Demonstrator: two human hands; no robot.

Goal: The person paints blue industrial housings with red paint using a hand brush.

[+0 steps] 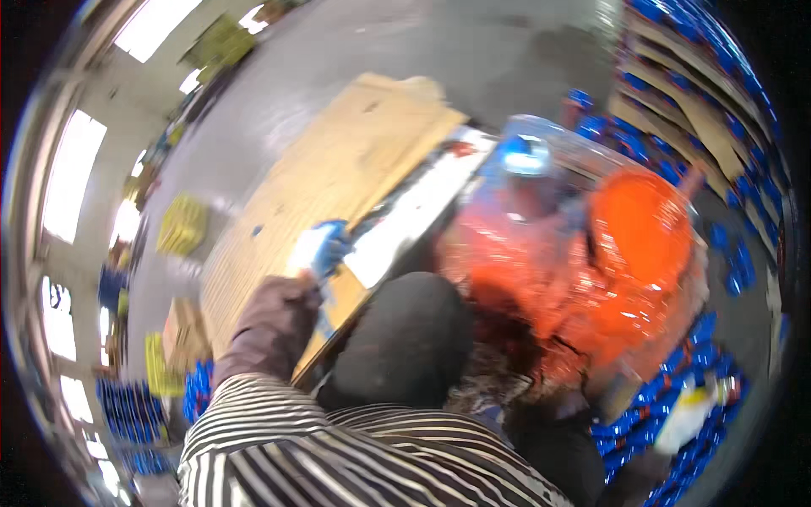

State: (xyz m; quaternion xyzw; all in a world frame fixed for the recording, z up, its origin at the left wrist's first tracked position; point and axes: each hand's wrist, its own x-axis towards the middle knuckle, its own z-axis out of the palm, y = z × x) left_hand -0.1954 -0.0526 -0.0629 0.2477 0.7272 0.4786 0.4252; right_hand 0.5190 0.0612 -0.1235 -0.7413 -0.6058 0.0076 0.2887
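My left hand [319, 250], in a blue and white glove, is over a long wooden board [338, 160] beside my dark-trousered knee. Motion smears its fingers, so I cannot tell whether it holds anything. Far out at the lower right, my right hand [683, 418], in a pale glove, reaches over stacked shiny blue packs [629, 444]. Its fingers are blurred too, against a small pale and orange patch. Between the hands lies a heap of orange material [541, 296] under clear plastic, with a round bright orange piece [640, 228] on its right side.
A white strip [405, 224] runs along the board's right edge. A rounded blue and white thing [525, 156] stands behind the orange heap. Shelving with blue items [676, 76] rises at the upper right. Yellow bundles [182, 225] and a cardboard box [186, 334] are to the left.
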